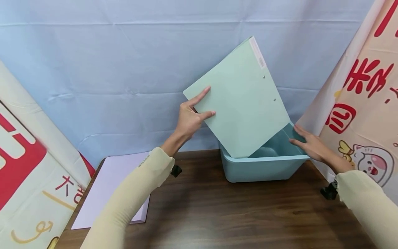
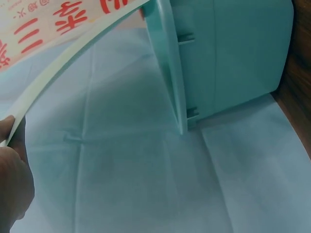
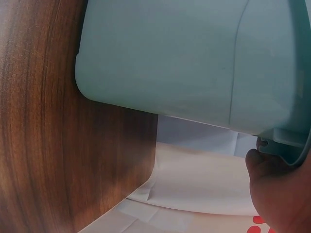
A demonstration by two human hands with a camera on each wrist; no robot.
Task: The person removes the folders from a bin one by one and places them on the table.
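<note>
A pale green file folder (image 1: 239,103) is tilted over a blue-green plastic bin (image 1: 261,171), its lower corner just inside the bin's front left rim. My left hand (image 1: 191,119) pinches the folder's left edge, thumb on the front face; some of its fingers are hidden behind. In the left wrist view the folder (image 2: 58,65) shows as a thin curved edge between thumb and fingers. At the bin's right end my right hand (image 1: 314,147) grips the rim, with the thumb (image 3: 272,179) under it in the right wrist view.
A lilac folder (image 1: 109,180) lies at the left of the dark wooden table (image 1: 211,214), partly covered by the left sleeve. Behind the table hangs a light blue cloth (image 1: 140,69). Printed banners stand at both sides, the right one (image 1: 367,114) close behind my right hand.
</note>
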